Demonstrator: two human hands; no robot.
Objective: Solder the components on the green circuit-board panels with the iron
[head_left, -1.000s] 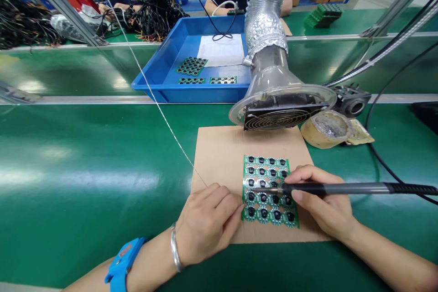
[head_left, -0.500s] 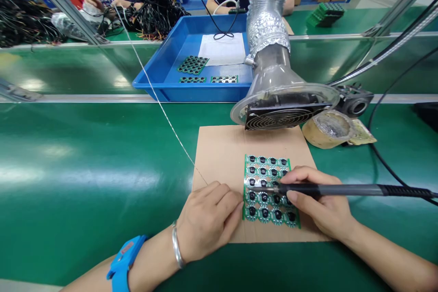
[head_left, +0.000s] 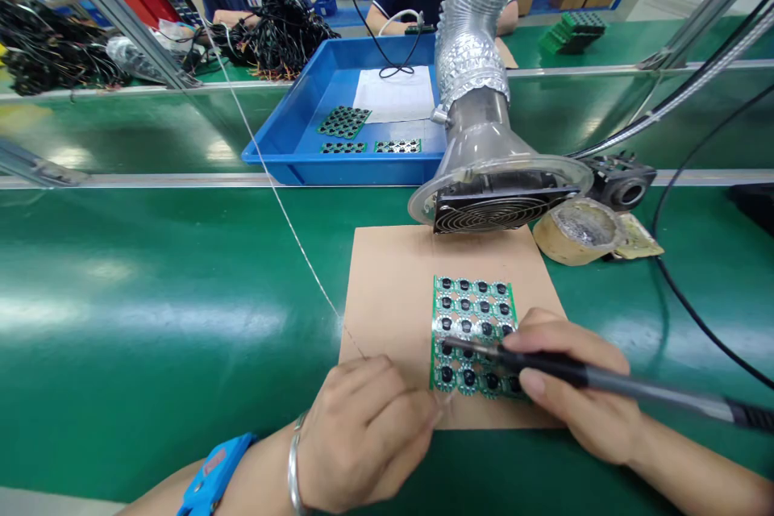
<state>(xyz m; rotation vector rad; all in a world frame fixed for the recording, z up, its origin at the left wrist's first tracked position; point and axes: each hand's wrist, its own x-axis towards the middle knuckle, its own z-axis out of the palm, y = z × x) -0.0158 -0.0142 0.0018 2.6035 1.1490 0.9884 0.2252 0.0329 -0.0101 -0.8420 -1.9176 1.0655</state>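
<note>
A green circuit board panel with rows of small black parts lies on a brown cardboard sheet on the green bench. My right hand is closed round a black soldering iron, whose metal tip rests on the panel's lower left part. My left hand is closed in a pinch on a thin solder wire, just left of the panel's lower corner. The wire runs up and to the left out of view. A blue wrist strap and a metal bangle sit on my left wrist.
A silver fume duct with a fan hood hangs over the cardboard's far edge. A tin of flux stands to its right. A blue tray holds more panels and a white sheet. Black cables cross at right. Two people work at the far bench.
Both hands have drawn nearer to me. The iron's tip has dropped to a lower row of the panel and its handle now tilts down to the right. My left hand has slid down.
</note>
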